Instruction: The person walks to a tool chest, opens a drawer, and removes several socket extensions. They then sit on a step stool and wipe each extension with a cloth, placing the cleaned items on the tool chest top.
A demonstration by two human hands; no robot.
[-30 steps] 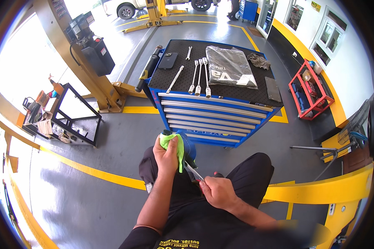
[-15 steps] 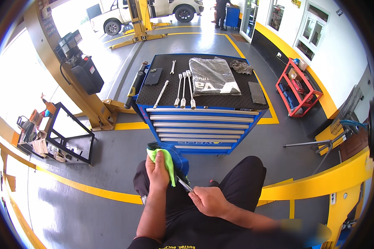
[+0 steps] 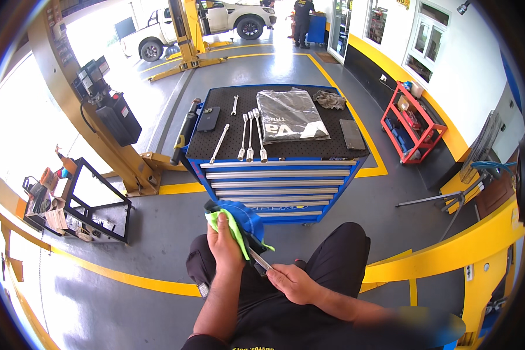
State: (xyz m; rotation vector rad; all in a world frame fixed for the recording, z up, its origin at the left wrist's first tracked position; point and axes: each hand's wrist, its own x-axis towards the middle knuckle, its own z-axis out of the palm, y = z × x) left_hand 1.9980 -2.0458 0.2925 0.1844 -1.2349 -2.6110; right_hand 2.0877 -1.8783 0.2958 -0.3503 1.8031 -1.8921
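Note:
My left hand [image 3: 224, 248] is closed round a bright green cloth [image 3: 230, 224] and a blue cloth [image 3: 243, 216] bunched together above my lap. From under the cloths comes a slim silver metal tool [image 3: 261, 261], its far end covered. My right hand [image 3: 297, 284] grips the near end of this tool, so its exact kind does not show. Past my knees stands a blue tool cabinet [image 3: 274, 201]. On its black perforated top lie several silver wrenches, among them a long one [image 3: 219, 143] and a short one [image 3: 235, 105].
The cabinet top also bears a plastic-wrapped dark packet [image 3: 289, 114], a grey rag [image 3: 329, 99], and a phone [image 3: 208, 119]. At left are a black metal cart [image 3: 102, 201] and a lift post [image 3: 64, 87]. A red trolley [image 3: 411, 125] stands right; a person [image 3: 302, 23] is far back.
The blue cloth bulges higher and farther right over the tool. Both hands keep their grip and have shifted only slightly. The view has tilted a little, so the cabinet sits lower.

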